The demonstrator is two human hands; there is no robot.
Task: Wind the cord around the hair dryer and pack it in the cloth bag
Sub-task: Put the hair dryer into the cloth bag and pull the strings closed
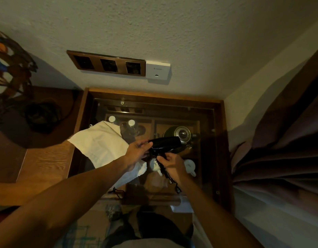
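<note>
A black hair dryer (165, 143) is held above a glass-topped table (220, 140), barrel lying sideways. My left hand (138, 152) grips its left end with fingers around the barrel. My right hand (169, 162) is closed on the dryer's handle and on the black coiled cord (168, 174), which hangs down past my right wrist to the plug near the table's front. The pale cloth bag (99, 140) lies flat on the glass to the left, partly under my left forearm.
Under the glass are two water bottles (130, 127), a kettle (179, 134) and white cups (190, 166). A wooden socket strip (108, 64) sits on the wall above. A wooden desk with a lamp base (42, 117) is left; curtains (279, 149) hang right.
</note>
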